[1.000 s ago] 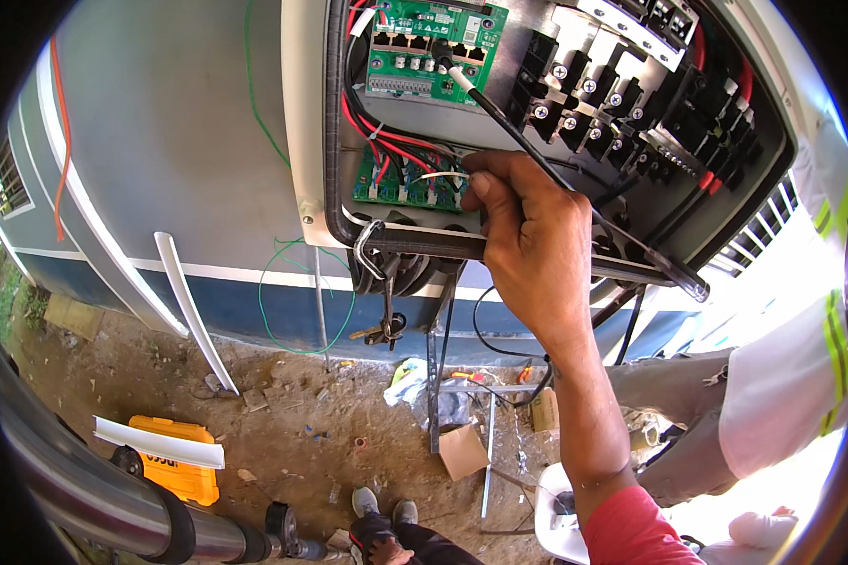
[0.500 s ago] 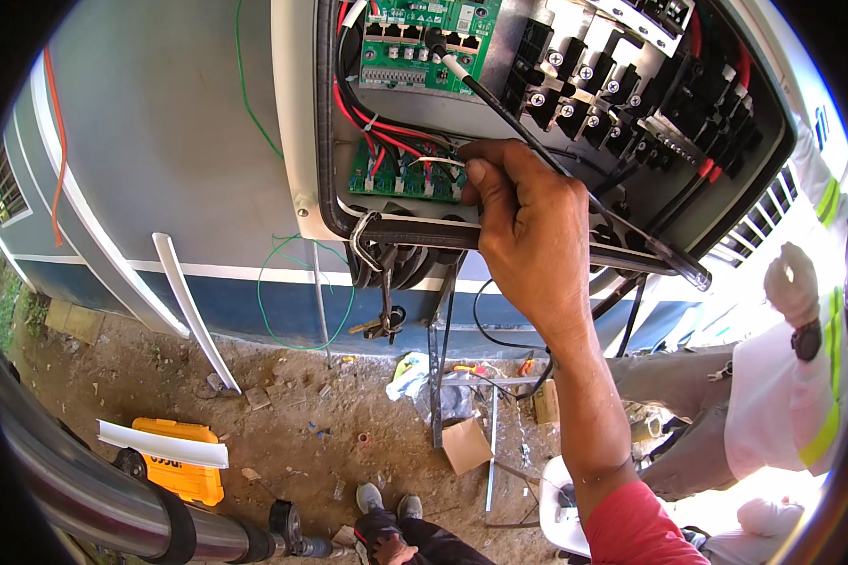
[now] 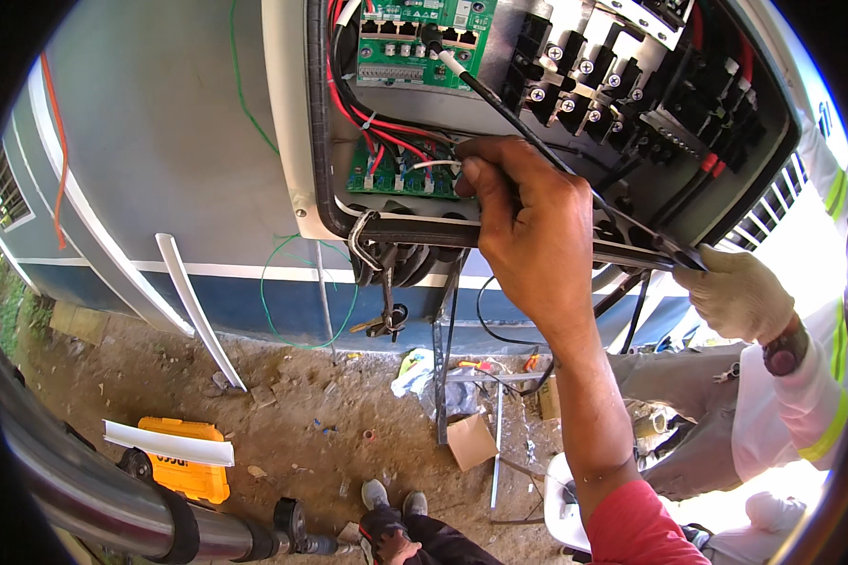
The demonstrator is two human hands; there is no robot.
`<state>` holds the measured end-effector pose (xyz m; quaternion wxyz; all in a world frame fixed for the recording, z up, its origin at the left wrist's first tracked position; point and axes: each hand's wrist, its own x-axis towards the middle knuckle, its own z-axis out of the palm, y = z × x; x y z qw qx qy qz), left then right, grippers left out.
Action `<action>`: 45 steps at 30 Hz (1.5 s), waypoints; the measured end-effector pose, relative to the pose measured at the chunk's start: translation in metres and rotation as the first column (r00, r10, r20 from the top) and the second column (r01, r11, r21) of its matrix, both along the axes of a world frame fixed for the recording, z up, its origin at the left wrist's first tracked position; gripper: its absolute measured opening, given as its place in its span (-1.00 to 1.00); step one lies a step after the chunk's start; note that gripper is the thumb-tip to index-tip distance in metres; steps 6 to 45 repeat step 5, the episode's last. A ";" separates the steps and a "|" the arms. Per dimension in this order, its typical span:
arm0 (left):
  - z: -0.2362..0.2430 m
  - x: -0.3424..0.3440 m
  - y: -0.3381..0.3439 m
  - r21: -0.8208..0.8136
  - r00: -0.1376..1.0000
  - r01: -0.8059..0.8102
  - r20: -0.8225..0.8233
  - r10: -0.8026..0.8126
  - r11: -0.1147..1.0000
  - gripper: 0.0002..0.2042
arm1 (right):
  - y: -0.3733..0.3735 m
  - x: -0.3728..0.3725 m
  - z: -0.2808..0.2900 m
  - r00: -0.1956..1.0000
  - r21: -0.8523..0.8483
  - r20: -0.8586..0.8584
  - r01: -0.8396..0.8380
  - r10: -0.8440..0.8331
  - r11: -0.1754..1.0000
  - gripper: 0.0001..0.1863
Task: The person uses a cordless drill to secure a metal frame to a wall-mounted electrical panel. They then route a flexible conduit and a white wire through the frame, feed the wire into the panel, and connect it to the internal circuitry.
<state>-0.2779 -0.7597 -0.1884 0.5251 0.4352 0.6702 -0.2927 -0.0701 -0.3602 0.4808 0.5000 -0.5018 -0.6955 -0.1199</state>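
My right hand (image 3: 532, 202) reaches up into an open electrical box (image 3: 278, 104). Its thumb and forefinger are pinched on the end of a short white wire (image 3: 435, 164), just above a small green circuit board (image 3: 386, 181). Red and black wires (image 3: 386, 127) run down to that board. Behind my fingers, the exact pinch point is hidden. What looks like my left hand (image 3: 398, 547) is small at the lower edge, beside a dark trouser leg; its fingers are too small to read.
A co-worker's gloved hand (image 3: 740, 292) grips the lower end of a long black rod (image 3: 509, 118) crossing the box. Upper left is a larger green board (image 3: 415, 56); terminal blocks (image 3: 575, 85) fill the right. An orange case (image 3: 193, 471) and cardboard (image 3: 471, 441) lie on the dirt.
The co-worker's gloved hand has come in from the right and taken hold of the black rod's lower end. My right hand stays on the white wire, almost unmoved.
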 end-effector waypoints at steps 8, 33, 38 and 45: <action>-0.016 0.001 0.026 0.170 0.961 0.003 0.272 -0.050 0.985 0.08 | -0.005 -0.001 0.005 0.997 -0.014 -0.025 -0.072 0.072 0.997 -0.84; -0.016 0.001 0.026 0.170 0.961 0.003 0.272 -0.050 0.985 0.08 | -0.005 -0.001 0.005 0.997 -0.014 -0.025 -0.072 0.072 0.997 -0.84; -0.016 0.001 0.026 0.170 0.961 0.003 0.272 -0.050 0.985 0.08 | -0.005 -0.001 0.005 0.997 -0.014 -0.025 -0.072 0.072 0.997 -0.84; -0.016 0.001 0.026 0.170 0.961 0.003 0.272 -0.050 0.985 0.08 | -0.005 -0.001 0.005 0.997 -0.014 -0.025 -0.072 0.072 0.997 -0.84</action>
